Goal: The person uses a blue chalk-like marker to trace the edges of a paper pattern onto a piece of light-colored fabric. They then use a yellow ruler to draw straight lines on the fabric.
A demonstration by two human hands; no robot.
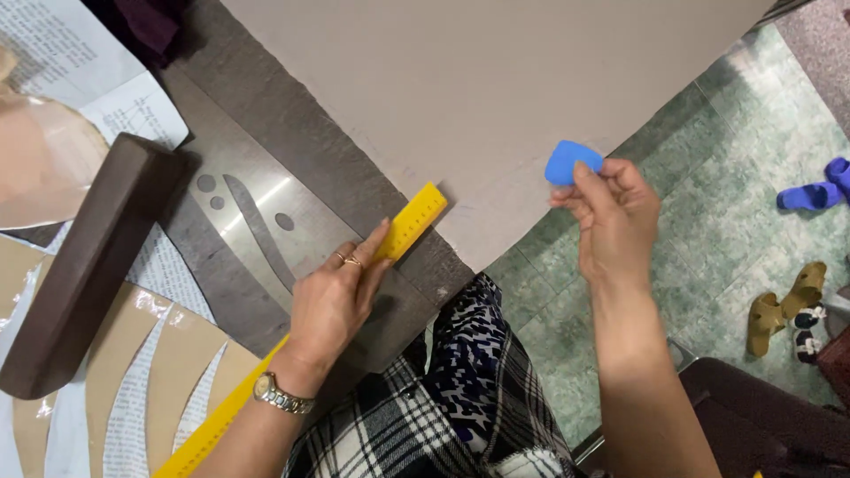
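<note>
My left hand [336,296] presses down on a long yellow ruler [410,222] that lies slanted across the dark grey table, its far end touching the edge of a large beige fabric sheet [460,80]. A watch sits on that wrist. My right hand [613,217] is raised beyond the table's corner and pinches a small blue piece of tailor's chalk [571,161] between thumb and fingers, just off the fabric's lower edge.
A clear plastic curve template [257,226] lies left of the ruler. A dark brown block [84,257] rests over paper pattern pieces [159,372] and printed sheets at the left. Green tiled floor [726,204] at right holds blue slippers [815,190] and olive sandals [784,310].
</note>
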